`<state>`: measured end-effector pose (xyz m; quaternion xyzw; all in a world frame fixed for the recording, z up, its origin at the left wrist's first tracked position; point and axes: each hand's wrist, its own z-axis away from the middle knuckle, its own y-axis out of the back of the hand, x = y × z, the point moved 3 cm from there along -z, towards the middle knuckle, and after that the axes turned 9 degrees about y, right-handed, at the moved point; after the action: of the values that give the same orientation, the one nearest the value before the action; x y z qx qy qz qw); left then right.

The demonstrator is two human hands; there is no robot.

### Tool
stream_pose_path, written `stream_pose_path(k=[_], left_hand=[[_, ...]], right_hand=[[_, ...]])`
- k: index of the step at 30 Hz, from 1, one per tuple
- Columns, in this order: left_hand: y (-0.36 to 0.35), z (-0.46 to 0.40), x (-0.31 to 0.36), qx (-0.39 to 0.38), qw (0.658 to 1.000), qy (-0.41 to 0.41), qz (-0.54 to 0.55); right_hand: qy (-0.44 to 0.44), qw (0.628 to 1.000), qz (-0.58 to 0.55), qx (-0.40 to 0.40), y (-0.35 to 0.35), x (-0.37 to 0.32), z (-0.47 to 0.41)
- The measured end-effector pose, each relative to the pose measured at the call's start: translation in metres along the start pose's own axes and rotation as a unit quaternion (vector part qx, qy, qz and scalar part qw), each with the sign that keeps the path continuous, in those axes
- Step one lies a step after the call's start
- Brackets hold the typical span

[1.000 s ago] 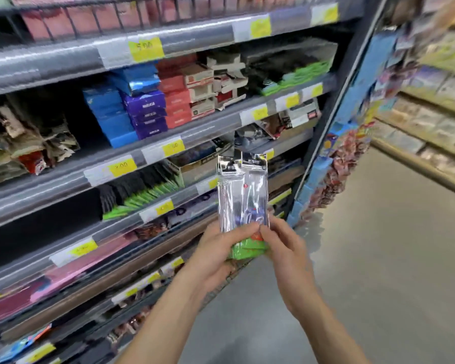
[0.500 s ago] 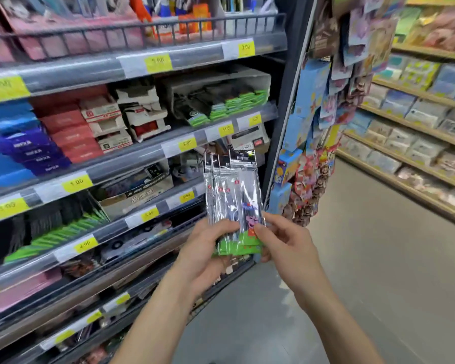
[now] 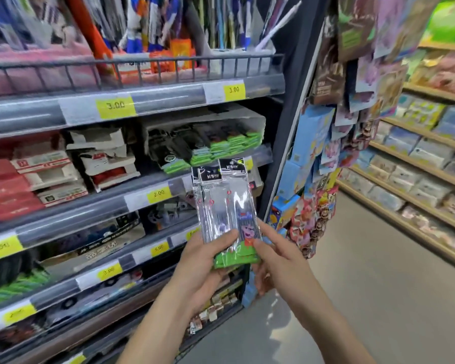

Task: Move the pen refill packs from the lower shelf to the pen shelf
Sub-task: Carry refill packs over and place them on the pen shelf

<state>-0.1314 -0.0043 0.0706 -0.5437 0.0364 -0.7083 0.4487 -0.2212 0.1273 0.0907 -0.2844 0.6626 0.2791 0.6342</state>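
Shiny pen refill packs (image 3: 227,208) stand upright; I pinch them with my left hand (image 3: 208,261) and right hand (image 3: 279,256).

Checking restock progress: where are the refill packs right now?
In the head view, the refill packs are centre frame, held upright by the left hand and right hand, in front of the shelf edge with the 2.00 tag.

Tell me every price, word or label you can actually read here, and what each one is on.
"3.00": yellow tag, left, top shelf rail
"3.00": yellow tag, right, same rail
"2.00": yellow tag, second rail
Lower yellow tags: too blurred.
Pen refill packs, gripped by left hand and right hand: header print unreadable.
Box labels: unreadable.
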Motion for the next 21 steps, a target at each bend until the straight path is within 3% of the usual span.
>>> stream_pose_path(k=[8, 11, 14, 21], left_hand=[[-0.020, -0.043, 0.022, 0.045, 0.998, -0.039, 0.006], [-0.034, -0.054, 0.033, 0.071, 0.996, -0.050, 0.002], [-0.041, -0.063, 0.044, 0.126, 0.989, -0.073, 0.008], [-0.024, -0.052, 0.059, 0.201, 0.968, -0.132, 0.076]], right_hand=[[0.025, 0.997, -0.064, -0.037, 0.015, -0.005, -0.058], [0.025, 0.997, -0.074, -0.007, 0.027, -0.006, -0.084], [0.000, 0.995, -0.097, 0.012, 0.040, -0.011, -0.113], [-0.042, 0.980, -0.190, -0.037, 0.018, -0.027, -0.165]])
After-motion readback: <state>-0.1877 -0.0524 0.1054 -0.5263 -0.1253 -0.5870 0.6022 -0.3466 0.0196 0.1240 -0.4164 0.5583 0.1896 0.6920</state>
